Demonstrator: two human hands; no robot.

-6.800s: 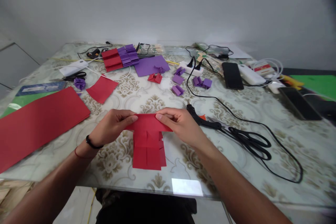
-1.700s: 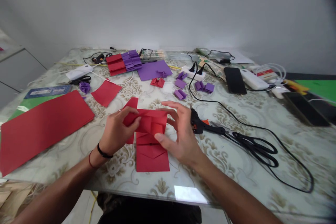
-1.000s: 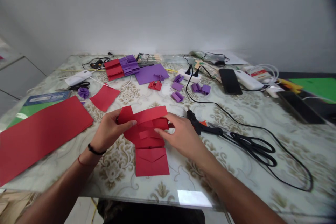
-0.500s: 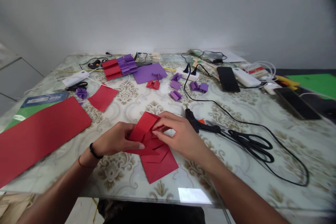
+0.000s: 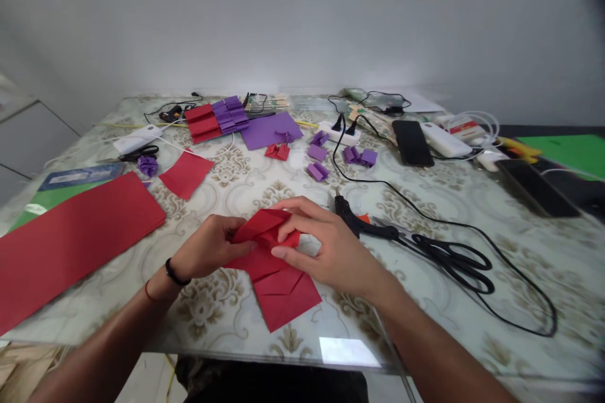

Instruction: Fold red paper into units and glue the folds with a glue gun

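A folded red paper piece (image 5: 276,283) lies on the glass-topped table (image 5: 425,302) in front of me, turned at an angle. My left hand (image 5: 208,252) pinches its upper left flap. My right hand (image 5: 326,245) is curled over the upper right folds, fingers pressing the paper together. The lower part of the piece lies flat on the table, with creases showing.
A large red sheet (image 5: 70,239) lies at the left and a small red square (image 5: 185,173) behind it. A black glue gun (image 5: 359,223) and black scissors (image 5: 449,258) with a long cable sit right of my hands. Purple and red folded pieces (image 5: 217,116), phones (image 5: 412,141) and chargers lie at the back.
The red piece has been refolded and rotated clockwise on the table. Both hands have closed in on its upper folds, and the upper flap is now folded lower.
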